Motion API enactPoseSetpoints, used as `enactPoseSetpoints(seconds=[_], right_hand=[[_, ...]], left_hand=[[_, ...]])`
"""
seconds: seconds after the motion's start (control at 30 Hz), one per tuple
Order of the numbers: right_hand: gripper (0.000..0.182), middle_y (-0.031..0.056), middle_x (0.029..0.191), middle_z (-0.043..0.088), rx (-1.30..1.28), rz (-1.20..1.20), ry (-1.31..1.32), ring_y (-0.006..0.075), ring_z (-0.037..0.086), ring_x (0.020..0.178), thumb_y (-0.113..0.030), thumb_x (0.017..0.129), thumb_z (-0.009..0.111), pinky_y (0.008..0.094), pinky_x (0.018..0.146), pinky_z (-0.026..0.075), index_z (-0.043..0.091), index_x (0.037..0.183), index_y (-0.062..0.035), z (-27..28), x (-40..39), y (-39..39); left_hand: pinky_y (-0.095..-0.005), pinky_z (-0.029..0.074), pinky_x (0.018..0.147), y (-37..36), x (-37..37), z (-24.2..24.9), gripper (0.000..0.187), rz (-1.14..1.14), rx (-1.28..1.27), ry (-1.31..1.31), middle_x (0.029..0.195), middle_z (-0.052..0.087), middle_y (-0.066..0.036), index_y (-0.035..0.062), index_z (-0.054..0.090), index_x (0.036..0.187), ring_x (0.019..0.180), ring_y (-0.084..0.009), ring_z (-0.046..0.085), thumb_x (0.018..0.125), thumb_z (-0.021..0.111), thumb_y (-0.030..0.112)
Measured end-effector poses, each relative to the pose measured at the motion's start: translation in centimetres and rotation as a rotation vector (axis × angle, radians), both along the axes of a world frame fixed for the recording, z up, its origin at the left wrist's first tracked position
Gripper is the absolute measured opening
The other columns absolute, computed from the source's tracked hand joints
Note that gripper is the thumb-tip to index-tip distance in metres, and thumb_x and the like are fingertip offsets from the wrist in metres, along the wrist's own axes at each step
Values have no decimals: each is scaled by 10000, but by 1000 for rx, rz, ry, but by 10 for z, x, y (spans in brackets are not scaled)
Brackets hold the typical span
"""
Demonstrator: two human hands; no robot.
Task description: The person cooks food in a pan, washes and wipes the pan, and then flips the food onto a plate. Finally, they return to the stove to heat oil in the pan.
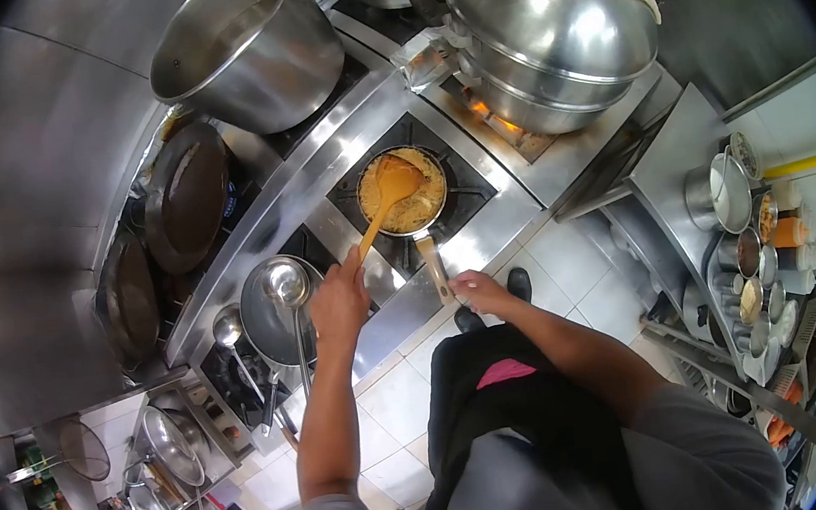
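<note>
My left hand (338, 298) is closed round the handle of a wooden spatula (400, 181), whose broad blade rests on yellowish, grainy food (420, 211) in a small frying pan. The pan's handle (435, 267) points down toward me from the burner. My right hand (478, 290) is beside the end of that handle, its fingers curled; whether they touch the handle or hold anything is too small to tell. To the left of the pan, a larger grey pan (272, 316) has a metal ladle (287, 281) lying across it.
A big open pot (277, 73) stands at the back left. A domed steel steamer (565, 46), with flames beneath, is at the back right. Dark round pans (185, 195) line the left. Containers (745, 252) fill the right shelf.
</note>
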State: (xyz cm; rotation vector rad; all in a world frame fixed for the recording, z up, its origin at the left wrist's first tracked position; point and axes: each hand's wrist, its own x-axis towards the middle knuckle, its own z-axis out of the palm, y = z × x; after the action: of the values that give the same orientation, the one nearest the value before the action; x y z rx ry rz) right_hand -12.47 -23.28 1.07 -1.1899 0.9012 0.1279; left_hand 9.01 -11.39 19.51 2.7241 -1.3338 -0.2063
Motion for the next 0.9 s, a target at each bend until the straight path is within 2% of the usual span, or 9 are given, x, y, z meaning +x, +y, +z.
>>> enactPoseSetpoints(seconds=[0.17, 0.23, 0.33, 0.4, 0.53, 0.6, 0.8, 0.9], right_hand=[[341, 84, 836, 668, 127, 28, -103, 138, 613, 689, -347, 937, 602, 299, 633, 492, 605, 1054, -26, -41, 35, 13], [319, 79, 827, 682, 158, 23, -72, 150, 636, 727, -341, 941, 594, 310, 655, 494, 597, 1016, -31, -34, 38, 12], [245, 65, 845, 650, 123, 60, -73, 120, 600, 725, -269, 954, 570, 280, 618, 467, 575, 1026, -34, -46, 39, 17], [240, 60, 841, 631, 16, 67, -120, 134, 629, 750, -251, 960, 551, 293, 672, 491, 561, 1023, -19, -54, 42, 22], [241, 60, 837, 614, -1, 77, -109, 149, 651, 775, -239, 964, 540, 307, 706, 502, 546, 1013, -3, -50, 39, 23], [226, 122, 807, 684, -25, 37, -123, 224, 671, 747, -235, 950, 513, 369, 672, 493, 558, 960, -13, -51, 39, 24], [230, 124, 825, 705, -127, 108, -137, 233, 678, 742, -236, 953, 497, 368, 679, 488, 545, 983, -14, -57, 38, 24], [238, 120, 811, 704, -88, 98, -121, 236, 680, 746, -240, 955, 495, 373, 683, 492, 538, 992, -9, -52, 39, 23]], left_hand=[[-442, 526, 607, -50, -1, 24, 345, -96, 141, -32, 872, 645, -112, 179, 605, 1245, 738, -322, 668, 904, 575, 214], [-443, 529, 609, -60, -4, 26, 351, -119, 175, -33, 878, 649, -107, 185, 604, 1250, 732, -323, 669, 901, 575, 211], [-439, 533, 617, -68, -5, 23, 363, -126, 180, -26, 871, 650, -103, 189, 603, 1256, 733, -322, 672, 894, 569, 192], [-437, 535, 622, -69, -5, 16, 368, -125, 199, -7, 872, 650, -104, 189, 602, 1258, 742, -321, 676, 893, 556, 181], [-443, 534, 619, -67, -11, 4, 405, -95, 221, -8, 878, 650, -106, 188, 600, 1265, 738, -322, 677, 867, 547, 134], [-450, 533, 619, -66, -13, 1, 451, -35, 255, -26, 890, 649, -110, 182, 598, 1270, 738, -323, 678, 833, 537, 89], [-453, 537, 629, -72, -29, 13, 511, 20, 239, 0, 903, 645, -118, 179, 571, 1301, 757, -326, 682, 804, 541, 68], [-454, 539, 638, -77, -36, 7, 519, 25, 249, 12, 895, 645, -115, 181, 559, 1314, 758, -331, 681, 807, 539, 73]])
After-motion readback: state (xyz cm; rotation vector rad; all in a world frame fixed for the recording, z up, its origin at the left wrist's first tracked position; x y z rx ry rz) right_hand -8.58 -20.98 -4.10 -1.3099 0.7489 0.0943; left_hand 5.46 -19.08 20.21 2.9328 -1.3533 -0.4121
